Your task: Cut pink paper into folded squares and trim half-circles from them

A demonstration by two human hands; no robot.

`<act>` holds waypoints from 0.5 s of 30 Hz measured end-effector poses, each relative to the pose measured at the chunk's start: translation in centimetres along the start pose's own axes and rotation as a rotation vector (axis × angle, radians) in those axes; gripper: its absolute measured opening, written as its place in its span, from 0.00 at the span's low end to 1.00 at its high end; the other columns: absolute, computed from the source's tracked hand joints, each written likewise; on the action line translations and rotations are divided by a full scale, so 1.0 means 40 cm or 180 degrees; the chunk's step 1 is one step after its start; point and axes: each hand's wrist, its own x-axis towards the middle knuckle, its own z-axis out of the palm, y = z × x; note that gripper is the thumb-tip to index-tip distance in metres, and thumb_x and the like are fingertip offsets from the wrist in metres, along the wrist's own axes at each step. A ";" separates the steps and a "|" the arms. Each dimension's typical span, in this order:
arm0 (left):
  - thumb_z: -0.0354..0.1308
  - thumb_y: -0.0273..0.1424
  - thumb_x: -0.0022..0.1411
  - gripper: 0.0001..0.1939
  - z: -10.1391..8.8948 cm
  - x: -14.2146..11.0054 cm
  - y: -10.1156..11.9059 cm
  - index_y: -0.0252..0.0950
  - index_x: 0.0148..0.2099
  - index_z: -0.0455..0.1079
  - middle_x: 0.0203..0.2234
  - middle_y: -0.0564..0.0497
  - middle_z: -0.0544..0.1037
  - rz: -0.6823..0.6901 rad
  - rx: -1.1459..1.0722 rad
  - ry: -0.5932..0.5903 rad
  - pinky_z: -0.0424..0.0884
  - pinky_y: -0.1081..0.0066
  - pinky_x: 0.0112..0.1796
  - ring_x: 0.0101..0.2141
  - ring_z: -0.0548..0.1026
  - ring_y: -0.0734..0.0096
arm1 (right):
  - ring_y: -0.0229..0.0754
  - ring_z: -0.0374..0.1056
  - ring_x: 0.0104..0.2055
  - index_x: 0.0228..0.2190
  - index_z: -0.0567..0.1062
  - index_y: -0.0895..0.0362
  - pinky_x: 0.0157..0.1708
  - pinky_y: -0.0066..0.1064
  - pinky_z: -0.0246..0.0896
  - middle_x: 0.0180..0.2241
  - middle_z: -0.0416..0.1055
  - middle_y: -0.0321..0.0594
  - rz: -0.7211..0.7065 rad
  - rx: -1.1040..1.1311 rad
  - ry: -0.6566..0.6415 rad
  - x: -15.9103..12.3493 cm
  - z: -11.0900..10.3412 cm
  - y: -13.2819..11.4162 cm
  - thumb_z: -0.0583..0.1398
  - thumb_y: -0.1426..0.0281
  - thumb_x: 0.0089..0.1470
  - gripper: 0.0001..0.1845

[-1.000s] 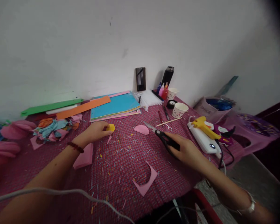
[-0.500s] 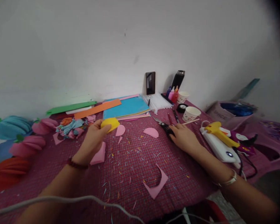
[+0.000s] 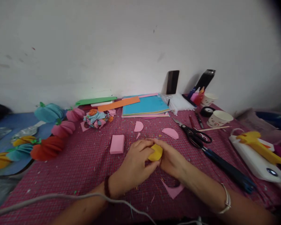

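Observation:
Above the near middle of the table, my left hand (image 3: 137, 161) and my right hand (image 3: 170, 157) meet around a yellow piece of folded paper (image 3: 156, 153). Both are closed on it, and they cover part of its edges. Just beyond them lie two pink paper half-circles (image 3: 170, 133), with a small pink scrap between. A block of pink paper (image 3: 117, 144) rests left of my hands. Black-handled scissors (image 3: 193, 134) lie to the right, slightly spread, near a dark blue long-handled tool (image 3: 227, 168). A curved pink offcut (image 3: 173, 190) is partly under my right wrist.
Paper pumpkins (image 3: 48, 148) stand along the left. Coloured sheets (image 3: 146, 106) and a phone (image 3: 172, 82) are at the back. Paper cups (image 3: 220, 118), tape (image 3: 207, 111) and a yellow glue gun (image 3: 259, 145) occupy the right. A grey cable (image 3: 84, 196) crosses the foreground.
My right hand has let go of the scissors, left them on the table and joined my left hand at the yellow paper. My left hand has lifted that paper and brought it nearer. The view has swung left.

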 end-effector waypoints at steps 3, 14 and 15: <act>0.62 0.34 0.58 0.19 -0.088 -0.019 -0.061 0.41 0.52 0.70 0.53 0.45 0.73 -0.0031 -0.0117 -0.0322 0.63 0.55 0.55 0.54 0.69 0.60 | 0.38 0.72 0.33 0.38 0.74 0.57 0.32 0.29 0.65 0.34 0.77 0.40 0.0118 -0.0338 -0.0091 0.015 0.006 -0.015 0.66 0.72 0.44 0.16; 0.68 0.30 0.43 0.50 -0.243 -0.042 -0.260 0.40 0.67 0.53 0.66 0.39 0.56 -0.1061 0.1137 -0.1443 0.51 0.45 0.60 0.65 0.53 0.46 | 0.37 0.66 0.26 0.46 0.67 0.56 0.27 0.30 0.58 0.27 0.70 0.33 -0.0170 -0.2753 -0.0001 0.065 -0.064 -0.088 0.59 0.73 0.46 0.23; 0.68 0.29 0.43 0.50 -0.236 -0.042 -0.258 0.40 0.67 0.52 0.66 0.39 0.56 -0.1084 0.1182 -0.1464 0.51 0.45 0.60 0.65 0.52 0.45 | 0.38 0.66 0.26 0.46 0.67 0.56 0.27 0.30 0.58 0.28 0.70 0.34 -0.0138 -0.2772 0.0008 0.065 -0.065 -0.087 0.59 0.73 0.46 0.22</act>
